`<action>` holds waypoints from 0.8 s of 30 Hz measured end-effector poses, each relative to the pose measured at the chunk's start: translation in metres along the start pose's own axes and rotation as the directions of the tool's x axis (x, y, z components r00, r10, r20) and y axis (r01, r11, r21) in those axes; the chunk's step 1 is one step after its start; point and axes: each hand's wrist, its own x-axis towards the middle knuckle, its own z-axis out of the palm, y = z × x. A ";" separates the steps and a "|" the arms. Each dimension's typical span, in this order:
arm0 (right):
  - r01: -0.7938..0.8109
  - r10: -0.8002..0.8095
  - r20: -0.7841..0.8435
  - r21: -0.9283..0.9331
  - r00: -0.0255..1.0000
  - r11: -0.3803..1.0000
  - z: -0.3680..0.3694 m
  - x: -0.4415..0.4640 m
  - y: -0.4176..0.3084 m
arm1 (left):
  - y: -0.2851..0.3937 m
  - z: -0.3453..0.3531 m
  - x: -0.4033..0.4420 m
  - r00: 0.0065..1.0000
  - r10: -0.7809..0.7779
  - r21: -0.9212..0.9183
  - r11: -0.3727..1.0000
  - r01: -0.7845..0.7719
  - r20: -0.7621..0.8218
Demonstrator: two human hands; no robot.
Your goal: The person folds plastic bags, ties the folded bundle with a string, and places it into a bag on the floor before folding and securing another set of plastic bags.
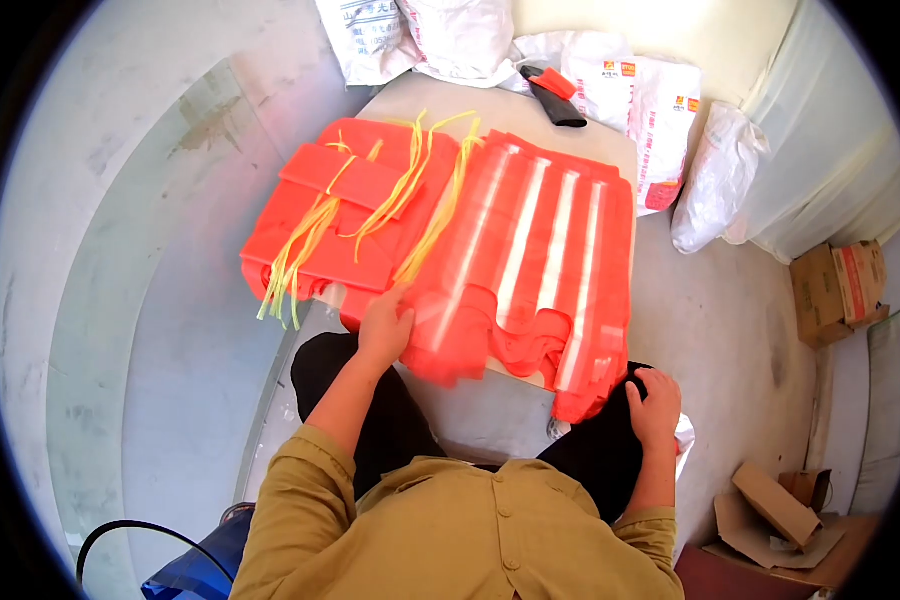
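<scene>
A stack of bright orange fabric pieces with white stripes (523,250) lies across the table in front of me. My left hand (383,328) grips the near left edge of an orange striped piece (448,345), whose loose corner is blurred by motion. Just beyond that hand sits a pile of folded orange fabric (320,215), with bundles of yellow strips (305,240) on top. My right hand (654,402) rests on my right knee, fingers loosely spread and holding nothing. Near it, the striped stack hangs over the table's front edge.
White printed sacks (660,120) stand behind the table (400,100). A black rolled item (553,103) with a red piece lies at its far edge. Cardboard boxes (835,290) stand at the right, with flattened cardboard (770,520) lower down. A blue bag (195,565) is at lower left.
</scene>
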 end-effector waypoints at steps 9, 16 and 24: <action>-0.007 0.007 -0.007 -0.002 1.000 1.000 -0.002 0.002 -0.005 | 0.018 -0.016 -0.016 0.979 -0.172 -0.031 0.984 0.176 0.111; 0.004 -0.004 0.001 -0.003 1.000 1.000 0.000 0.005 -0.004 | 0.033 -0.018 -0.007 0.933 0.355 0.144 0.922 -0.360 0.055; -0.020 0.019 0.015 0.025 1.000 1.000 -0.002 0.006 -0.003 | 0.046 0.016 0.012 0.842 0.374 0.367 0.775 -0.514 0.390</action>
